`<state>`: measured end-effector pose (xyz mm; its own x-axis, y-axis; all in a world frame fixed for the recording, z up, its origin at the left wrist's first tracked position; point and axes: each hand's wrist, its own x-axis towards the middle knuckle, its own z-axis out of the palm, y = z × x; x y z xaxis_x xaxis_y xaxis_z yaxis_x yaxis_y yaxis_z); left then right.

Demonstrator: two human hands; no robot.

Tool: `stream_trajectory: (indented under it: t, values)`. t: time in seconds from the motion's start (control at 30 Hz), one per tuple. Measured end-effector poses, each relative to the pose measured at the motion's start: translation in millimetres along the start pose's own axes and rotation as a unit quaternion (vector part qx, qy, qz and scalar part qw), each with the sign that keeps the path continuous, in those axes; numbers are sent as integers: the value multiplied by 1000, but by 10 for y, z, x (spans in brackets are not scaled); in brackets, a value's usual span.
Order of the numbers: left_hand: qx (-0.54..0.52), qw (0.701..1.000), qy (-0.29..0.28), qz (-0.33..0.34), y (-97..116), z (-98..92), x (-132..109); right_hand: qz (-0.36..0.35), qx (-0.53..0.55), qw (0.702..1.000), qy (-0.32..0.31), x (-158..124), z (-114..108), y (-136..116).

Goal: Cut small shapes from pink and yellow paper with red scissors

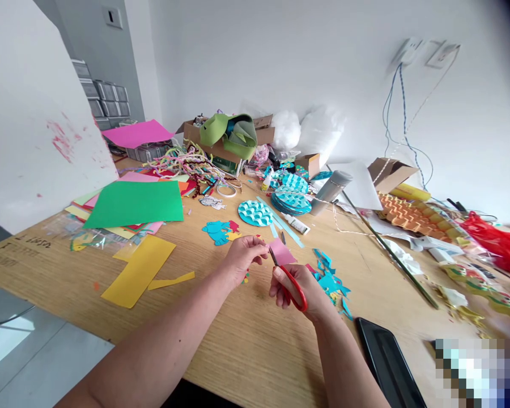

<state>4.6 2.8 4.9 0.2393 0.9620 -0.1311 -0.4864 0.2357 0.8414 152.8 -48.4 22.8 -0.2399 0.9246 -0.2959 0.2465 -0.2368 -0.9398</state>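
Note:
In my right hand (pixel 291 286) is a pair of scissors with red handles (pixel 298 294), the blades pointing up and away toward my left fingertips. My left hand (pixel 247 255) is closed in a pinch beside the blade tips; whatever is between its fingers is too small to make out. A piece of pink paper (pixel 283 253) shows just behind the blades, and I cannot tell whether it touches my fingers. Beyond my left hand lies a blue paper fish cutout (pixel 216 232) with red and yellow bits. Blue paper scraps (pixel 329 281) lie right of my right hand.
Yellow paper (pixel 140 272) and a green sheet (pixel 136 204) lie at left. A round blue piece with wavy strips (pixel 255 213), a glue bottle (pixel 296 224) and a grey cylinder (pixel 334 190) stand farther back. A green stick (pixel 391 252) and black phone (pixel 386 360) are at right.

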Motion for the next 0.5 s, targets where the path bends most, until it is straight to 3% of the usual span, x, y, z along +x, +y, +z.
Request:
stream_trajectory:
  t: [0.2, 0.33, 0.5]
  values:
    - [31, 996, 85, 12, -3, -40, 65, -1, -26, 997, -78, -61, -71, 2]
    - [26, 998, 53, -12, 11, -20, 39, -47, 1, 996, -74, -76, -88, -6]
    - [4, 1000, 12, -26, 16, 4, 1, -1, -30, 999, -23, -61, -47, -47]
